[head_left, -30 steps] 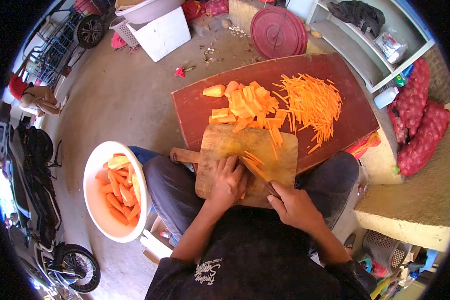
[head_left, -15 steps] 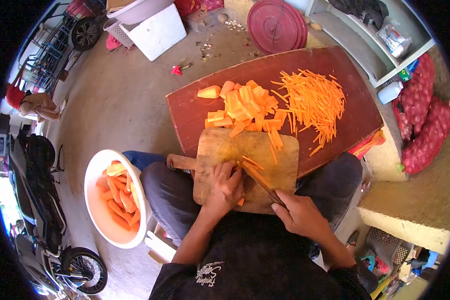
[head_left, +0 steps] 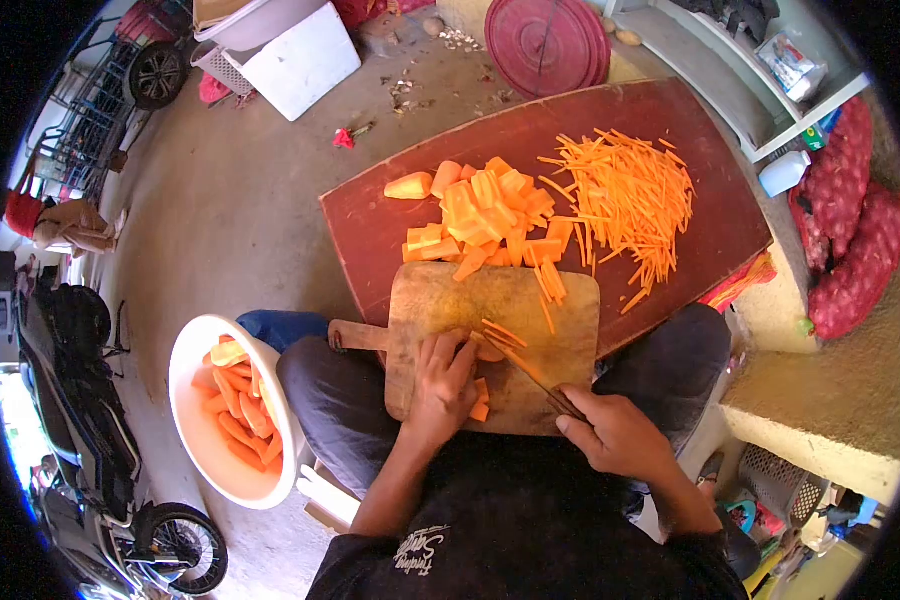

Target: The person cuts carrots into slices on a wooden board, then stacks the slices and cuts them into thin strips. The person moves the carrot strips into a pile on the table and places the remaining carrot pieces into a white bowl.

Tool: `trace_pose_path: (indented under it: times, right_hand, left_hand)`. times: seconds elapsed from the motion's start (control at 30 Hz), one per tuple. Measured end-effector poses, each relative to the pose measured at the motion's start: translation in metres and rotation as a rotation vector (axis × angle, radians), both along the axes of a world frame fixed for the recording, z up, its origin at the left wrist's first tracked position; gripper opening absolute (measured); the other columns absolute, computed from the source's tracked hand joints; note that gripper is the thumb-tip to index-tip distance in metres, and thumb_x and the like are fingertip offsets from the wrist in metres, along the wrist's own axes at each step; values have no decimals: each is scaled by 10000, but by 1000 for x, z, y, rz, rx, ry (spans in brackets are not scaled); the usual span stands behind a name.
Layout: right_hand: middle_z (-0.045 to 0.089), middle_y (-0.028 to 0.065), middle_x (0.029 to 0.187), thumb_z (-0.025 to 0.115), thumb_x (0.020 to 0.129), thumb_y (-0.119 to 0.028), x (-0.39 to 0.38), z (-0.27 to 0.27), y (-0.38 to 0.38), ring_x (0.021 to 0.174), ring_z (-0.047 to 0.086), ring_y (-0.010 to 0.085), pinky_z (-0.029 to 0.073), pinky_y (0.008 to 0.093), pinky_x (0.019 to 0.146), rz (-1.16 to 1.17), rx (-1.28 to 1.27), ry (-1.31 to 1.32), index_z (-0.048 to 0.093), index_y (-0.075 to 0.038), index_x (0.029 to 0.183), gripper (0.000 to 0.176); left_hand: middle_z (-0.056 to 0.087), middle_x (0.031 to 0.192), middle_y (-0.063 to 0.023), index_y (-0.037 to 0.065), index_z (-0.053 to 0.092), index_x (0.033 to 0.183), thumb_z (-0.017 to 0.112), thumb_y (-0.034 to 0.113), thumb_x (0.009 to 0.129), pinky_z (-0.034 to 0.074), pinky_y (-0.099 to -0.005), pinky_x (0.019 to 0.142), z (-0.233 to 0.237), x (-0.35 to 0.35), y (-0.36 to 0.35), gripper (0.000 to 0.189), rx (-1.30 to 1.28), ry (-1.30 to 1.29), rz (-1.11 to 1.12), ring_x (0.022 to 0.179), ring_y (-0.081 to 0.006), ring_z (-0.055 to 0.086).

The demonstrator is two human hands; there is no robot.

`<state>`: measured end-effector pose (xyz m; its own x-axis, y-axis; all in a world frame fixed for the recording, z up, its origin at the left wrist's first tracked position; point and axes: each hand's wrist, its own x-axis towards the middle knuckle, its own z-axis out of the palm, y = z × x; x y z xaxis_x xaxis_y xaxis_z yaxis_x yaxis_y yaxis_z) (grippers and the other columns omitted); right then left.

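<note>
A wooden cutting board rests across my lap, its far edge against a red tabletop. My left hand is closed over it, fingertips curled onto a carrot piece that they partly hide. Gripped by its handle in my right hand, a knife points toward those fingertips. Thin carrot strips lie by the blade, and a cut carrot chunk sits beside my left hand. Beyond the board are a heap of carrot chunks and a pile of shredded carrot.
The red tabletop spreads in front. To the left, a white tub holds peeled carrots. Red net sacks lie on a concrete ledge at right. A motorcycle and another person are at far left.
The view has shifted slightly. My right hand and the knife have moved a little away from my left fingertips, and more of the carrot pieces beside my left hand now shows.
</note>
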<state>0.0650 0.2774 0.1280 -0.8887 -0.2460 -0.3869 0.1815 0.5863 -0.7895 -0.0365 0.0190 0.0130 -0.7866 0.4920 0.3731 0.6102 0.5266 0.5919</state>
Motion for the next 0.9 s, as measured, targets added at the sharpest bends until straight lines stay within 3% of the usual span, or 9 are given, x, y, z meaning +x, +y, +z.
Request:
trace_pose_path:
  times: [0.13, 0.37, 0.57, 0.77, 0.9]
  right_hand:
    - [726, 309, 1064, 629, 1076, -295, -1, 5, 1, 995, 712, 524, 579, 594, 835, -16, -38, 5, 568, -3, 1331, 392]
    - [733, 296, 1082, 622, 1081, -278, -6, -7, -8, 978, 730, 492, 604, 577, 794, 70, 32, 175, 554, -8, 1349, 387]
    - [735, 274, 1023, 618, 1082, -282, -18, 15, -3, 950, 745, 473, 610, 554, 753, 189, 144, 79, 565, -18, 1311, 353]
    - [716, 295, 997, 613, 1077, -276, -40, -26, -14, 952, 721, 513, 572, 606, 861, 189, 76, 218, 553, -6, 1294, 352]
    - [686, 302, 1008, 643, 1057, -238, -31, -6, -19, 976, 677, 523, 542, 577, 830, 151, 84, 165, 567, 0, 1297, 346]
  left_hand:
    - [647, 1222, -207, -62, 707, 1205, 707, -93, 711, 519, -495, 944, 1, -1, 0, 495, 16, -3, 10, 1074, -414, 625]
    - [648, 1265, -196, -50, 722, 1124, 736, 38, 745, 494, -534, 989, 19, 4, 1, 390, -136, 84, -82, 1133, -395, 611]
    - [637, 1300, -184, -44, 729, 1059, 752, 71, 722, 480, -540, 993, 13, 8, 1, 357, -148, 61, -94, 1143, -398, 591]
    - [631, 1238, -171, -49, 729, 1040, 762, 78, 695, 478, -550, 993, 15, 10, 2, 369, -122, 38, -84, 1140, -405, 581]
    - [624, 1214, -174, -47, 731, 1039, 763, 75, 695, 482, -561, 999, 12, 7, 0, 366, -101, 52, -99, 1154, -416, 577]
